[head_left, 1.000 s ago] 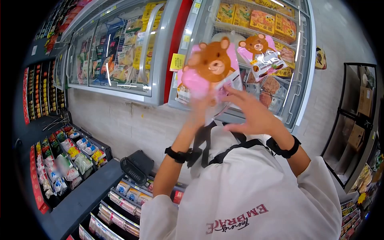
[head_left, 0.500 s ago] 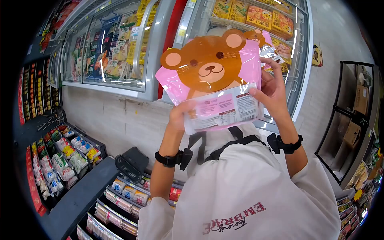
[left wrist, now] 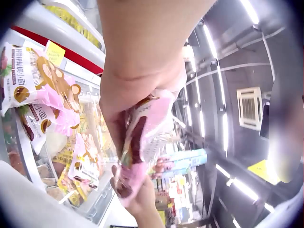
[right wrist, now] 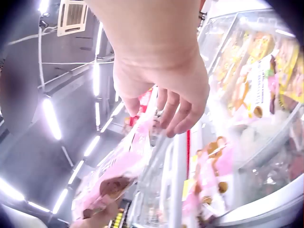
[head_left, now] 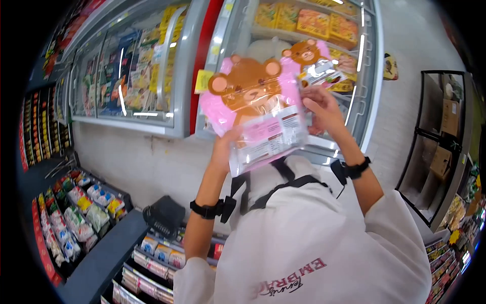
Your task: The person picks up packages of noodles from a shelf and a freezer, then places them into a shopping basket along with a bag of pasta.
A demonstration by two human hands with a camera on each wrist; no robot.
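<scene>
My left hand (head_left: pixel 226 151) grips the lower left corner of a pink bear-printed food pouch (head_left: pixel 268 129), its label panel facing up toward me. The left wrist view catches this pouch (left wrist: pixel 142 133) edge-on below the hand. Beside the pouch's right edge is my right hand (head_left: pixel 324 110), its fingers loosely bent. In the right wrist view, the pouch's top corner passes between the thumb and the fingers (right wrist: pixel 178 111), which show a gap from it. More bear pouches lie on the freezer glass, one (head_left: pixel 313 63) at right and others (left wrist: pixel 35 83) partly behind the held one.
The glass-topped freezer (head_left: pixel 372 101) in front holds yellow boxes (head_left: pixel 314 23). A second freezer (head_left: pixel 126 76) stands left, past a red strip. A yellow price card (head_left: pixel 203 81) sits at the near freezer's edge. Snack shelves (head_left: pixel 81 207) are at lower left, a dark rack (head_left: pixel 435 147) at right.
The pouch, first tilted lower among the others, rose close to the head camera, flat side up, and has now dropped back a little. My right hand has come off its right edge.
</scene>
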